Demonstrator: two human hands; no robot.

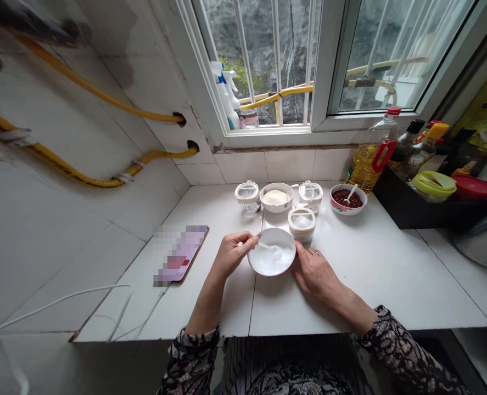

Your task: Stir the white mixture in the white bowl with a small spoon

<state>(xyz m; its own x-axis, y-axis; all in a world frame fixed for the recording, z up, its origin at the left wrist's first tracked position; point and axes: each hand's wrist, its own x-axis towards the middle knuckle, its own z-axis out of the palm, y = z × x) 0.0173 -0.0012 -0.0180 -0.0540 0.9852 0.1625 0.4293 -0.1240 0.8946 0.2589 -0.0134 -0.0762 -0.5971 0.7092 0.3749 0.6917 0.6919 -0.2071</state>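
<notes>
Near the counter's front, a white bowl (263, 267) with a thin pink rim holds white granules. My left hand (231, 253) is closed on a white spoon (265, 246) at the bowl's left rim; the spoon's head lies in the granules. Against the bowl's right side rests my right hand (318, 273), its thumb at the rim and fingers around the outer wall, partly hidden. Right behind the bowl stands a clear lidded jar (302, 224) with white contents.
Farther back are two more lidded jars (247, 196) (311, 195), a bowl of pale powder (276, 207) and a bowl of dark red beans (347, 209). A phone (185, 255) with a cable lies left. An oil bottle (369, 156) and a black box (399, 206) of condiments stand right.
</notes>
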